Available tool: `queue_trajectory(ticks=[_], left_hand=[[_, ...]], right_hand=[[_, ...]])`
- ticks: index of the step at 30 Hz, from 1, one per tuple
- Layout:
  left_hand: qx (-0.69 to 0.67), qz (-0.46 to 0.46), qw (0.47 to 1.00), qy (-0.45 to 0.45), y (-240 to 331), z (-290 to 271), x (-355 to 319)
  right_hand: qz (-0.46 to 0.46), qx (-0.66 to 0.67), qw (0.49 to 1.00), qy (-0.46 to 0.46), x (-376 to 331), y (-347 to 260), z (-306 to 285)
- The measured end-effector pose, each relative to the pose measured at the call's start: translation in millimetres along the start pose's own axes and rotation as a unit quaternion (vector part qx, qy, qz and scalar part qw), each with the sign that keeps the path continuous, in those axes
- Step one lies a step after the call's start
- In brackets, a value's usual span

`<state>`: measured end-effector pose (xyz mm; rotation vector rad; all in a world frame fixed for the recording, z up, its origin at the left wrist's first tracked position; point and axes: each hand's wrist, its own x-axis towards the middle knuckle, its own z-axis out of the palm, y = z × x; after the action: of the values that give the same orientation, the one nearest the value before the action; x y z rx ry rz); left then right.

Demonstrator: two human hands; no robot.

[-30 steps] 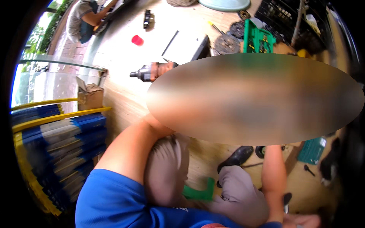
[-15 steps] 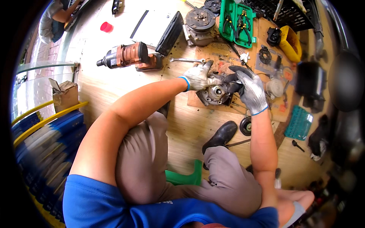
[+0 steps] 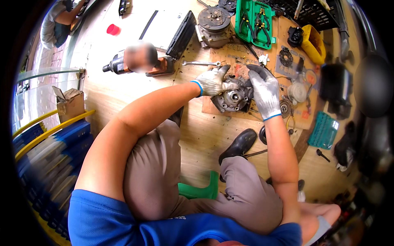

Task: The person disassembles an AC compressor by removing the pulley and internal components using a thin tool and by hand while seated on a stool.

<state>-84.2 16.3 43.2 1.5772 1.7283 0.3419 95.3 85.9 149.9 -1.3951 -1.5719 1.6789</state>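
Observation:
A grey metal compressor body [image 3: 234, 97] with a round hub and a shaft at its centre lies on flattened cardboard. My left hand [image 3: 214, 82], in a white knit glove with dark fingertips, grips its upper left side. The left thumb lies across the metal and the index finger sticks up. At the upper right of the body hovers my right hand [image 3: 265, 91], gloved the same way. Its thumb and index finger are apart, with nothing plain between them; the other fingertips are partly hidden. Above the left hand lies a combination wrench [image 3: 201, 63].
An orange-and-black impact wrench [image 3: 139, 58] lies left. Beyond stand another compressor [image 3: 213, 28] and a green plier case [image 3: 255, 24]. A yellow cut-open jug [image 3: 313, 46], a clear round cup [image 3: 296, 92] and a teal tray [image 3: 323, 130] are right. My boot [image 3: 240, 145] is near the cardboard.
My right hand has drawn back slightly from the compressor body, uncovering more of its right side, and its index finger and thumb have shifted. My left hand stays on the body.

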Motion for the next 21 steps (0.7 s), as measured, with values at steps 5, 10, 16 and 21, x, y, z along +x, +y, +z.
queue_trajectory(ticks=[5, 10, 16, 21], left_hand=[[-0.044, -0.022, 0.998, -0.037, -0.4, -3.3, -0.9], [-0.042, -0.013, 0.998, -0.038, 4.9, -4.1, 1.5], [-0.006, 0.032, 0.999, -0.008, -12.6, 7.2, 2.9], [0.013, 0.069, 0.998, 0.005, -24.2, 19.2, 11.1]], right_hand=[[0.077, 0.246, 0.953, -0.158, -0.9, 10.6, -29.3], [-0.035, 0.124, 0.977, -0.170, -11.4, 17.1, -29.8], [-0.308, -0.276, 0.910, -0.010, -4.8, 5.9, -10.9], [-0.006, 0.064, 0.995, -0.072, 10.2, 9.1, -19.8]])
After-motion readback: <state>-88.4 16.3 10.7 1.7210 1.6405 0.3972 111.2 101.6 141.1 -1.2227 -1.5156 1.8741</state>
